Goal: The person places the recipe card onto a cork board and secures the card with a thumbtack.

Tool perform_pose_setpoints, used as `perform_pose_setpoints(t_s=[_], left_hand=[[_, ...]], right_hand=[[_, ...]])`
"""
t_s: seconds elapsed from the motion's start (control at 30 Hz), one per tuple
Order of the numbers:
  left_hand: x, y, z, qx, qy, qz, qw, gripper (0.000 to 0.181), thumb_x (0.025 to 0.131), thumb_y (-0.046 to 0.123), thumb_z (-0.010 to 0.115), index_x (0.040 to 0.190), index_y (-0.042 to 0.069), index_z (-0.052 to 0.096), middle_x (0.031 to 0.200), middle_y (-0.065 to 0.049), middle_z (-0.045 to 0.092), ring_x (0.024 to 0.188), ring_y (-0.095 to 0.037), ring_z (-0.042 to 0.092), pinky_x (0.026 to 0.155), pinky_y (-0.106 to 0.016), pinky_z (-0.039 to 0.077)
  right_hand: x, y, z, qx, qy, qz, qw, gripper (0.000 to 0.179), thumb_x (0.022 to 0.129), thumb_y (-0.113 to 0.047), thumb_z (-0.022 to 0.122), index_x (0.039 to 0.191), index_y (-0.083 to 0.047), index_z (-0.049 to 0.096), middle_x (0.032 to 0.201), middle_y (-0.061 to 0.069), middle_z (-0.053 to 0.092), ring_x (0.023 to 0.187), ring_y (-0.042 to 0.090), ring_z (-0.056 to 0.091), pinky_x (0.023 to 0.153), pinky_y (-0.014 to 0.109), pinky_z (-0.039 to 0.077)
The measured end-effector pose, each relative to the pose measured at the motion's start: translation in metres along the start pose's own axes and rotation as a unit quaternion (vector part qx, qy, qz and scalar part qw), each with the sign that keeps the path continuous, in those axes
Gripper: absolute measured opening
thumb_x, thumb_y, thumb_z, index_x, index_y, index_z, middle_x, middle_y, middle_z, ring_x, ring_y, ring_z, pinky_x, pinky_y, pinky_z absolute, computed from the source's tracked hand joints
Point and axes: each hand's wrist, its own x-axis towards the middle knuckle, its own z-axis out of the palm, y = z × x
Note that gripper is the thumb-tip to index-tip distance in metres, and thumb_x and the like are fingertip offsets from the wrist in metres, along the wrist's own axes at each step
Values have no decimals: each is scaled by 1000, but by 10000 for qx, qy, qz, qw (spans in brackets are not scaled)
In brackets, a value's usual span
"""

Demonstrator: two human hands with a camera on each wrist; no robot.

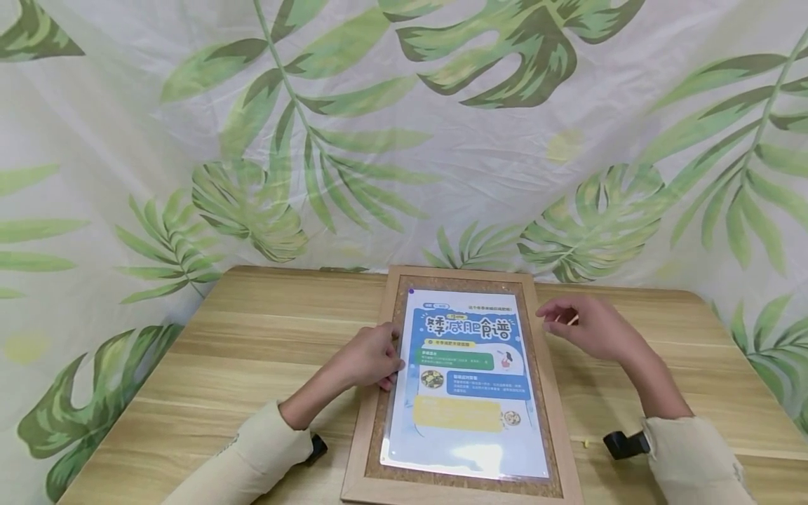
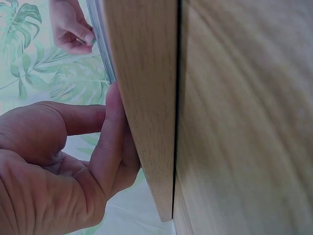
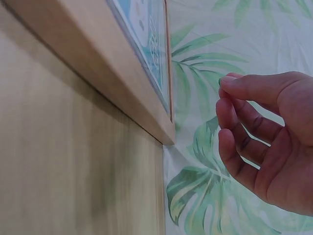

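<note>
A cork board (image 1: 549,428) with a wooden frame lies on the table, bearing a glossy printed poster (image 1: 467,442). One purple push pin (image 1: 411,290) sits at the poster's upper left corner. My left hand (image 1: 374,356) rests on the board's left side, fingertips at the poster's edge; in the left wrist view its fingers (image 2: 113,142) touch the wooden frame. Just off the poster's upper right side, my right hand (image 1: 583,326) is raised. Thumb and forefinger pinch a tiny green push pin (image 3: 220,82), mostly hidden by the fingertips.
The wood-grain table (image 1: 265,337) extends to both sides of the board. A small yellow piece (image 1: 586,443) lies right of the frame. Behind stands a leaf-patterned cloth (image 1: 480,175). A black wrist-camera mount (image 1: 625,445) juts from the right sleeve.
</note>
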Motion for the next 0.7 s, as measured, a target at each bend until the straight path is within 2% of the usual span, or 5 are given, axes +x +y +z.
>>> perform_pose_setpoints(t_s=[0.27,0.47,0.7], left_hand=[[1,-1,0,-13,-25,13,10000,55,100,-5,69,150,-10,47,86,-14,66,58,-19,68,52,-31,64],[2,0,0,-28,-9,7,10000,55,100,-6,69,150,-10,47,88,-15,66,59,-20,69,53,-31,64],[1,0,1,-42,3,4,10000,56,99,-6,69,151,-10,47,89,-15,65,59,-20,69,53,-31,65]], right_hand=[[32,2,0,-99,-16,39,9999,20,99,-5,71,118,-2,80,101,10,78,93,24,71,77,34,61],[54,9,1,-237,-47,-45,9997,17,99,-5,72,114,-2,80,98,10,79,90,23,71,79,37,61],[77,14,7,-184,-194,178,9995,19,101,-8,72,117,-2,80,103,12,79,95,27,71,84,44,63]])
